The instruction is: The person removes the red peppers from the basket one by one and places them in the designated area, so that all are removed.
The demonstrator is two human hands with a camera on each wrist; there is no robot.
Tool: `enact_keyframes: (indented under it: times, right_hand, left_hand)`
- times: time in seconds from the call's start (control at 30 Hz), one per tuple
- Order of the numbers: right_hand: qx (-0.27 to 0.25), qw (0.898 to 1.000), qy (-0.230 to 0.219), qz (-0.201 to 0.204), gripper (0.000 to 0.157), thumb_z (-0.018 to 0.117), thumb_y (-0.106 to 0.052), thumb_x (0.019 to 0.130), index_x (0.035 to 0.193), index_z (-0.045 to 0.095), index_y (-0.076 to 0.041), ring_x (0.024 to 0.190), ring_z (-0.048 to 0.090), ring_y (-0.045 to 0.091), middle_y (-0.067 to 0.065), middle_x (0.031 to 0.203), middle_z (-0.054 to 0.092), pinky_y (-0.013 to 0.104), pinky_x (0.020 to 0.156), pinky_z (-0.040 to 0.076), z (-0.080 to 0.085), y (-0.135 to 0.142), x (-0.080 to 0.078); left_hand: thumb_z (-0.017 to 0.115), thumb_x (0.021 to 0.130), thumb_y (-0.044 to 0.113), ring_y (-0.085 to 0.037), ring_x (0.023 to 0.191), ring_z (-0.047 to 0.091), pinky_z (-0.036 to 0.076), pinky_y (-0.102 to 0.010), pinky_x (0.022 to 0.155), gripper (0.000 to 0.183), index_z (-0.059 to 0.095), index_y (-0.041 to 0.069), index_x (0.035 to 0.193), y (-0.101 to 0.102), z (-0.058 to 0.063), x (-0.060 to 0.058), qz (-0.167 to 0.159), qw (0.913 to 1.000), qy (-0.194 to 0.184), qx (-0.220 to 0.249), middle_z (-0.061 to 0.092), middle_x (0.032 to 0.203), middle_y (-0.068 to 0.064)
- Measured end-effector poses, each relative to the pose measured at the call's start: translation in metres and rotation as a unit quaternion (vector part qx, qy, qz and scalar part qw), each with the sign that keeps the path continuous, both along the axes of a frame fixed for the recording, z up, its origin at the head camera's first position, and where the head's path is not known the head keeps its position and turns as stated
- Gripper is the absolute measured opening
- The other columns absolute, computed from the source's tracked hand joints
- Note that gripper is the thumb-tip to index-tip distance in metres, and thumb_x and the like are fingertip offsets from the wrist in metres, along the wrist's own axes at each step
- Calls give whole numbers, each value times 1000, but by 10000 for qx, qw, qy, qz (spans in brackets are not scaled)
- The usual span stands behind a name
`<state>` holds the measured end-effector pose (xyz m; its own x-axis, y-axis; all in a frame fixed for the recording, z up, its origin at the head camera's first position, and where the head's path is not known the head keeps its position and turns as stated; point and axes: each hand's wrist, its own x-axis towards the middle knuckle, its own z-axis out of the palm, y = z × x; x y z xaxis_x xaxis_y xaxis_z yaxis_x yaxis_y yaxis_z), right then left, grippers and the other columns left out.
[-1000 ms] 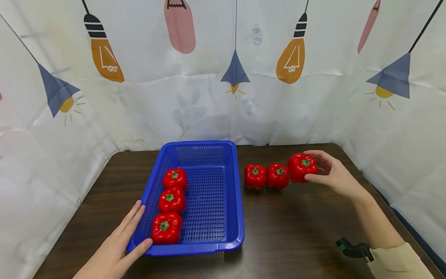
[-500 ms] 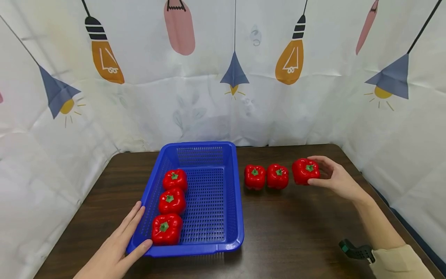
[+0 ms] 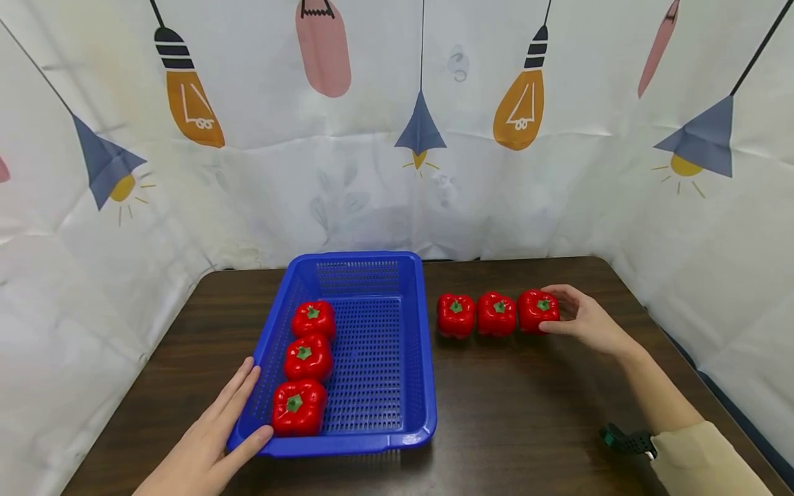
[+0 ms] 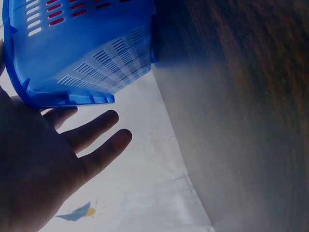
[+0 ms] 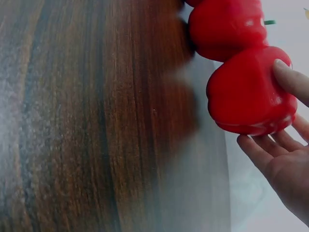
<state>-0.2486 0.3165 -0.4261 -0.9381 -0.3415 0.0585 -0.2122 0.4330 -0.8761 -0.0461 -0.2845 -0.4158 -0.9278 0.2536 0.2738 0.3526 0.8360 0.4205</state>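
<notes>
- Right hand (image 3: 586,320) out over the far right part of the dark wood-grain table (image 3: 527,399), forearm running back to a cream sleeve (image 3: 701,458) at the lower right, black wrist strap (image 3: 623,441) just ahead of the cuff.
- Thumb and fingers curled round the rightmost glossy red plastic bell pepper (image 3: 537,311), thumb on its near side, fingers wrapped behind; pepper down on the table, upright, green stem up.
- Held pepper last in a row of three, just beside the middle red pepper (image 3: 495,314), itself beside the left red pepper of the row (image 3: 455,315); touching or a hair apart, not clear from the head view.
- Left hand (image 3: 207,441) flat and relaxed, fingers straight, laid along the near left wall of the blue perforated plastic basket (image 3: 397,344), thumb hooked at the near corner rim; nothing gripped.
- Inside the basket, three more red peppers (image 3: 303,357) in a line along the left wall, stems up.
- Right wrist view only: a fingertip (image 5: 289,79) pressed on the held pepper's skin, open palm below it, and the neighbouring pepper (image 5: 227,29) seemingly in contact with the held one.
- Left wrist view only: basket underside and slotted wall (image 4: 87,58) from below, spread fingers (image 4: 96,128) lying loose beside the rim, red showing through the slots.
- Head view only: the whole layout, plus the white curtain printed with lamps and bulbs (image 3: 397,138) behind the table.
</notes>
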Motion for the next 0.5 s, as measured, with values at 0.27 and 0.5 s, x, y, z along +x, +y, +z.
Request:
enact_keyframes:
  times: [0.27,0.5]
  right_hand:
    - [4,10000,-80,16,67,79,-19,93,148,43,-4,134,47,40,21,147,49,23,91,52,-6,-1,-7]
    - [-149,9994,-243,171,69,79,-17,92,150,43,-7,137,42,40,20,149,47,23,94,50,-9,-1,-10]
  left_hand:
    - [73,96,31,-5,151,19,9,1,101,87,22,19,165,1,1,1,50,10000,-14,-28,19,170,-2]
    - [73,95,32,-10,151,23,10,1,101,87,23,19,165,1,2,1,57,10000,-5,-54,19,170,-3]
